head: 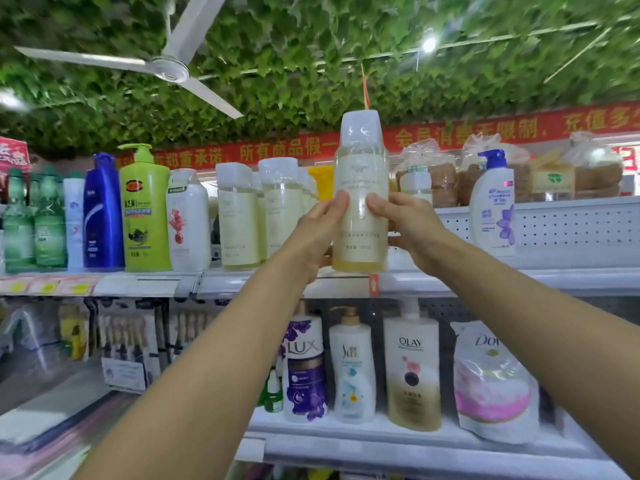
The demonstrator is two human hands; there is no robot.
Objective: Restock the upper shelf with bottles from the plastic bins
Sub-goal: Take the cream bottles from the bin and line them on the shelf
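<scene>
Both hands are up at centre frame, clamped on one pale bottle [360, 202]. The left hand [317, 233] wraps its side from the left, thumb pressed flat across the label, fingers curled round behind. The right hand [408, 226] grips the opposite side, thumb forward on the front, fingers tucked behind it. Neither is spread wide; both are closed firmly around the bottle.

The bottle stands upright, its white cap rising above the row, its base right at the front lip of the upper shelf [485, 278], whether resting or just above it I cannot tell.

To its left sit two matching pale bottles [258, 213], close beside the left wrist, then a white jug, a green pump bottle [145, 209] and a blue one. To the right there is open shelf, running to a white pump bottle [491, 206] at right of frame. Behind that gap is a perforated back panel, bagged goods stacked above it.

Lower shelf, lower centre: Lux, Olay, Dove.
</scene>
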